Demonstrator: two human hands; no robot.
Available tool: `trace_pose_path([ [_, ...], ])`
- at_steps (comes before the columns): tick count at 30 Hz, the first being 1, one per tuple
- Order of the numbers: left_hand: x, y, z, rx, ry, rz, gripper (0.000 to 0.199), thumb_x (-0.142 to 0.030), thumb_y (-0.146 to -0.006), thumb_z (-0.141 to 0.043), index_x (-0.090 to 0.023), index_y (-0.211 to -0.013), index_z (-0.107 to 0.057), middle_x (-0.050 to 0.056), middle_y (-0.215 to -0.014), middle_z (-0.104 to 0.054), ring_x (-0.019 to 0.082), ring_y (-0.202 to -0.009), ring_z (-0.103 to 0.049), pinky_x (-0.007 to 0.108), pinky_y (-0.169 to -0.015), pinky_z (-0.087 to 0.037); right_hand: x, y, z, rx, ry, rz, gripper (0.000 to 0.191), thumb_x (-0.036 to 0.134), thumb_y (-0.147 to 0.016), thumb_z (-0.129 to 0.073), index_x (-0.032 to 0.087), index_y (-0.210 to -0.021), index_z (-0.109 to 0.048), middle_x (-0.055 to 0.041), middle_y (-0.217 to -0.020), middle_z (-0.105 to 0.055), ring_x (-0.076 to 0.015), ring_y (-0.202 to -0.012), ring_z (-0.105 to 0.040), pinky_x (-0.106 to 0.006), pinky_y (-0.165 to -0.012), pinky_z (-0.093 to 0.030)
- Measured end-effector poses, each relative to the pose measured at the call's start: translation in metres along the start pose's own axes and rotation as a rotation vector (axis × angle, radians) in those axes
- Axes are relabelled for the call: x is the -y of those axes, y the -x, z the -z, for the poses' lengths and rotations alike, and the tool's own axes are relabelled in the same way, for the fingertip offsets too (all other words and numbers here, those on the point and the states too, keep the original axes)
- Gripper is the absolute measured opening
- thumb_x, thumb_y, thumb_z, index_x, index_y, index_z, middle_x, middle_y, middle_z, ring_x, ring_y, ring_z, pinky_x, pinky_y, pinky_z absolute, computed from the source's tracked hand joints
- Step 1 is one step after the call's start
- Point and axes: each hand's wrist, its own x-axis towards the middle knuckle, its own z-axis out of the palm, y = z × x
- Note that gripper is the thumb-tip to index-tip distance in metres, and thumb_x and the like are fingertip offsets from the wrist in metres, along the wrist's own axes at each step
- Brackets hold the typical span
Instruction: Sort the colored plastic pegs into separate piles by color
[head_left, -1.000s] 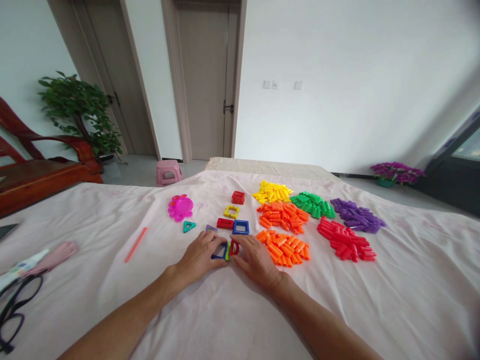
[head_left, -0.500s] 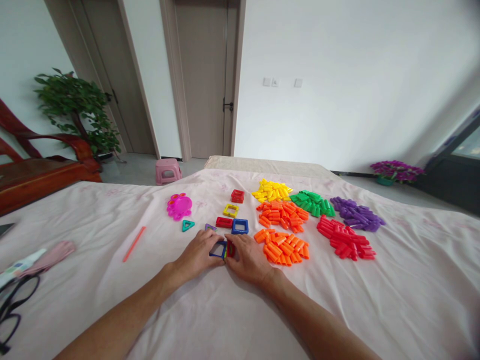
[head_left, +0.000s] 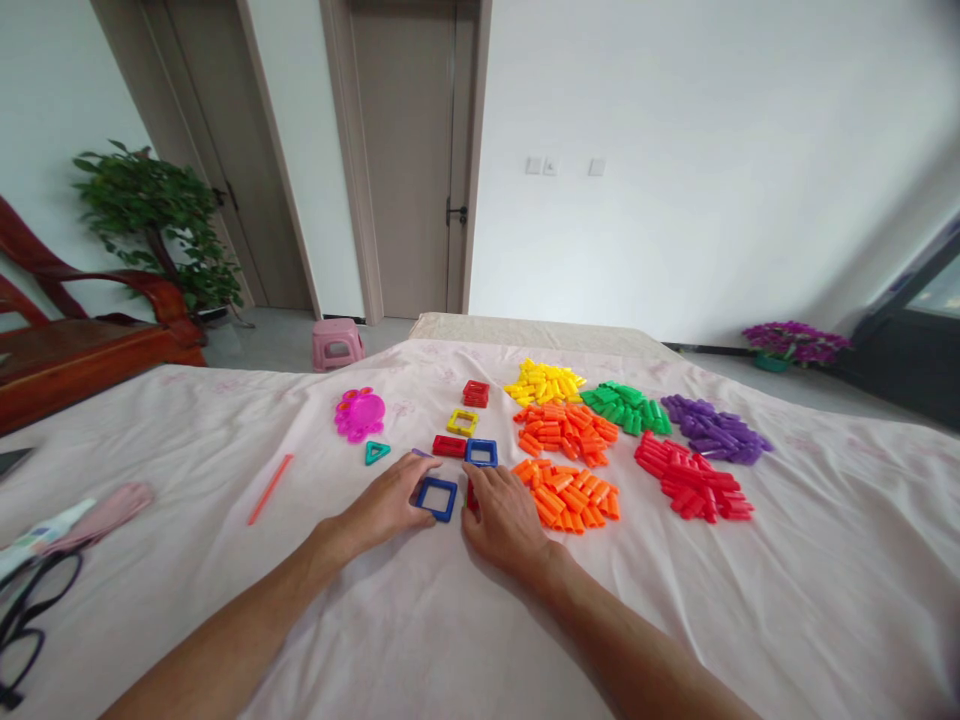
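Observation:
My left hand (head_left: pixel 390 502) pinches a blue square magnetic tile (head_left: pixel 452 500) by its left side, thumb in front and fingers behind. Just across a small gap, my right hand (head_left: pixel 504 512) is closed around a red tile (head_left: pixel 471 495), mostly hidden by the fingers. Behind the hands, another blue square tile (head_left: pixel 481 442) lies beside a red rectangular tile (head_left: pixel 449 437). Farther back are a yellow square tile (head_left: pixel 461 413) and a stack of red tiles (head_left: pixel 475 386). A purple piece (head_left: pixel 421 453) shows partly behind my left fingers, with a teal triangle tile (head_left: pixel 376 444) to its left.
Right of the hands are orange plastic tubes (head_left: pixel 574 497), with yellow, green, purple and red piles beyond. At left lie a pink paw-shaped toy (head_left: pixel 364 415), an orange stick (head_left: pixel 270 490) and black glasses (head_left: pixel 30 610). A pinkish cloth (head_left: pixel 360 640) covers the surface.
My hands have drawn apart. The blue tile has come away leftward with my left hand, while my right hand has shifted slightly right with the red tile.

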Motion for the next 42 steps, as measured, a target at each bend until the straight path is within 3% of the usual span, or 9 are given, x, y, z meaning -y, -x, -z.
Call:
trace_pose_path([
  [6,-0.001,0.000,0.006,0.075,-0.205,-0.073,0.046,-0.032,-0.069,-0.075,-0.021,-0.112,-0.066,0.008,-0.111,-0.062,0.026,-0.110,-0.058,0.035,-0.095,-0.046,0.000,0.006,0.000,-0.003,-0.013,0.030,0.043,0.023,-0.085,-0.057,0.019,-0.127,-0.060,-0.0095,-0.117,-0.066,-0.0259,-0.109,-0.053,-0.036,-0.095,-0.040],
  [11,-0.001,-0.004,0.024,-0.015,-0.282,0.024,0.034,-0.036,-0.069,-0.071,-0.020,-0.099,-0.067,0.006,-0.098,-0.068,0.024,-0.092,-0.064,0.032,-0.081,-0.048,-0.001,0.012,0.001,-0.063,-0.038,0.078,0.049,0.021,-0.084,-0.058,0.017,-0.132,-0.055,-0.0102,-0.124,-0.064,-0.0260,-0.110,-0.052,-0.038,-0.094,-0.039],
  [14,-0.005,-0.020,0.037,-0.102,-0.224,0.095,0.041,-0.045,-0.072,-0.069,-0.021,-0.105,-0.067,0.004,-0.098,-0.070,0.021,-0.084,-0.065,0.029,-0.073,-0.048,0.001,0.016,0.005,-0.114,-0.049,0.219,0.038,0.020,-0.084,-0.056,0.019,-0.122,-0.060,-0.0086,-0.126,-0.064,-0.0247,-0.108,-0.052,-0.039,-0.091,-0.038],
  [16,-0.014,-0.037,0.038,-0.131,-0.225,0.052,0.045,-0.049,-0.073,-0.070,-0.021,-0.108,-0.066,0.004,-0.104,-0.070,0.020,-0.088,-0.065,0.029,-0.074,-0.048,0.003,0.017,0.006,-0.126,-0.046,0.369,0.029,0.017,-0.083,-0.055,0.020,-0.110,-0.063,-0.0065,-0.116,-0.067,-0.0226,-0.100,-0.053,-0.038,-0.085,-0.037],
  [20,-0.038,-0.077,0.024,-0.090,-0.376,-0.162,0.049,-0.048,-0.068,-0.075,-0.021,-0.108,-0.066,0.006,-0.111,-0.070,0.025,-0.101,-0.064,0.033,-0.088,-0.046,0.004,0.017,-0.003,-0.134,-0.033,0.657,0.011,0.015,-0.079,-0.054,0.020,-0.086,-0.061,-0.0036,-0.087,-0.069,-0.0182,-0.079,-0.052,-0.037,-0.073,-0.033],
  [23,-0.048,-0.099,0.009,-0.044,-0.496,-0.236,0.045,-0.047,-0.067,-0.075,-0.020,-0.102,-0.066,0.007,-0.106,-0.071,0.027,-0.101,-0.064,0.036,-0.091,-0.044,0.000,0.015,-0.009,-0.148,-0.034,0.736,0.007,0.014,-0.078,-0.053,0.020,-0.077,-0.056,-0.0024,-0.077,-0.065,-0.0168,-0.073,-0.050,-0.036,-0.071,-0.031],
  [28,-0.043,-0.111,0.000,-0.022,-0.603,-0.196,0.042,-0.051,-0.069,-0.072,-0.020,-0.095,-0.065,0.008,-0.099,-0.071,0.028,-0.097,-0.064,0.037,-0.085,-0.044,-0.007,0.013,-0.010,-0.177,-0.066,0.747,0.007,0.014,-0.077,-0.053,0.020,-0.076,-0.052,-0.0015,-0.074,-0.063,-0.0161,-0.072,-0.050,-0.036,-0.070,-0.030],
  [36,-0.041,-0.110,-0.007,0.043,-0.602,-0.167,0.044,-0.053,-0.072,-0.070,-0.021,-0.102,-0.065,0.007,-0.103,-0.072,0.026,-0.098,-0.065,0.035,-0.087,-0.045,-0.010,0.012,-0.015,-0.193,-0.096,0.735,0.005,0.016,-0.076,-0.054,0.021,-0.076,-0.053,-0.0012,-0.074,-0.063,-0.0161,-0.073,-0.051,-0.036,-0.071,-0.031],
  [42,-0.034,-0.103,0.010,0.057,-0.404,-0.123,0.066,-0.056,-0.069,-0.074,-0.023,-0.125,-0.061,0.007,-0.125,-0.068,0.026,-0.111,-0.064,0.034,-0.094,-0.046,-0.010,0.016,-0.003,-0.185,-0.104,0.507,0.017,0.015,-0.074,-0.057,0.020,-0.089,-0.061,-0.0029,-0.088,-0.067,-0.0179,-0.083,-0.053,-0.036,-0.073,-0.031],
])
